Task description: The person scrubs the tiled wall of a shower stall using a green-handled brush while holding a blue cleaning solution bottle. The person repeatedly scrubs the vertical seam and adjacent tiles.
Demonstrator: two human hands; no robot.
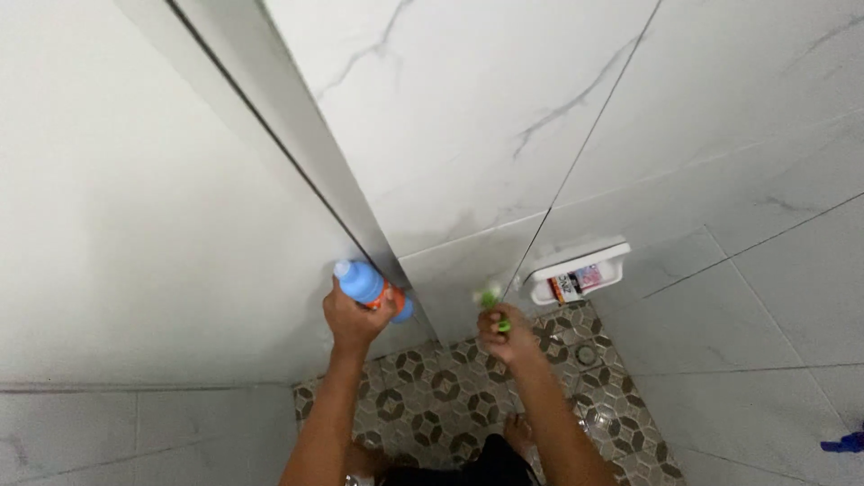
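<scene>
At tiled wall | left hand (353, 317) grips blue bottle (371, 288), cap up-left | right hand (504, 335) grips green brush (491, 304)

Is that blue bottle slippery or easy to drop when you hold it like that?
Probably a bit slippery: the blue bottle looks like smooth plastic, and this is a tiled shower corner. The left hand wraps its lower part, so the grip seems firm. Its round body would likely roll if laid on the patterned floor. How full or heavy it is cannot be told.
</scene>
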